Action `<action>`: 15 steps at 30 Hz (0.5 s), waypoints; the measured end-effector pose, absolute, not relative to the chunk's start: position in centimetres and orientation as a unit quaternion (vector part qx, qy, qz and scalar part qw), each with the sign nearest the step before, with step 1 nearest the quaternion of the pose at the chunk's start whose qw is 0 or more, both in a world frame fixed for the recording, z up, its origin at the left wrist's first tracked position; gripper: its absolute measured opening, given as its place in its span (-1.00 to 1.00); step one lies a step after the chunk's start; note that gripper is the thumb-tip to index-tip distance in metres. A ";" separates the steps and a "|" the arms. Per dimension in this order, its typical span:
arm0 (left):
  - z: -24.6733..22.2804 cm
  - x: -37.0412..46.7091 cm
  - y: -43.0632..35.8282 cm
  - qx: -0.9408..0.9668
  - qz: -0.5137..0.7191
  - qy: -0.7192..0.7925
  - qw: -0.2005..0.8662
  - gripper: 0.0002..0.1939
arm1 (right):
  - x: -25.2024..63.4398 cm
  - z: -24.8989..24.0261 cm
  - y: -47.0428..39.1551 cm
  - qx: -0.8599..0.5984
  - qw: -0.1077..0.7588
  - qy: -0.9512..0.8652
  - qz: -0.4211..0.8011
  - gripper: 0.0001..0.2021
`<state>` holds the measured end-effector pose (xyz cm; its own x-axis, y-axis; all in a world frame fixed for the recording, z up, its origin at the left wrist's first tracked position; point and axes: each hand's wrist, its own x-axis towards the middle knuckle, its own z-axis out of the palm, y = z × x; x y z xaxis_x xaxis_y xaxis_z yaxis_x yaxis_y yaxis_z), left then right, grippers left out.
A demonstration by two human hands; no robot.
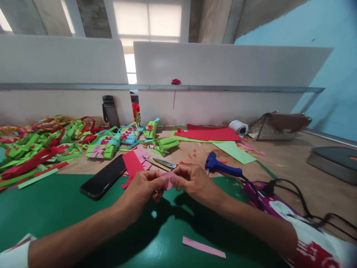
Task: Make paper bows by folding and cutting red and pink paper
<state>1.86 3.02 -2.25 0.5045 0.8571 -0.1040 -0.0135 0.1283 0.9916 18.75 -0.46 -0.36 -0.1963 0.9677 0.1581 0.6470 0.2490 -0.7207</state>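
A small piece of pink paper (168, 181) is pinched between my two hands above the green mat. My left hand (145, 187) grips its left side with thumb and fingers closed. On the other side, my right hand (192, 181) holds it between thumb and forefinger. The paper looks folded, though the fingers cover part of it. Just behind the hands lie scissors (163, 163) and a red paper strip (132, 163). A pink paper strip (204, 247) rests on the green mat (111, 234) nearer to me.
A black phone (104, 178) lies to the left, near small green paper bags (102, 149) and heaped strips. To the right are a blue glue gun (223, 165) and a purple power strip (275, 203) with cables. A bottle (110, 111) and handbag (280, 126) stand behind.
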 end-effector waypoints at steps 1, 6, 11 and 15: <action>-2.3 2.0 2.9 0.576 0.330 0.367 0.652 -0.70 | 18.6 -0.6 -0.7 -0.545 0.319 -0.718 0.292 -0.82; -2.7 2.1 2.7 0.556 0.348 0.374 0.656 -0.67 | 18.5 -1.5 -1.0 -0.528 0.358 -0.664 0.390 -0.81; -3.4 1.8 3.0 0.595 0.297 0.343 0.664 -0.60 | 18.7 -1.9 -1.1 -0.534 0.367 -0.627 0.431 -0.81; -3.4 1.8 2.7 0.611 0.273 0.363 0.648 -0.62 | 18.7 -1.9 -1.2 -0.538 0.368 -0.609 0.452 -0.80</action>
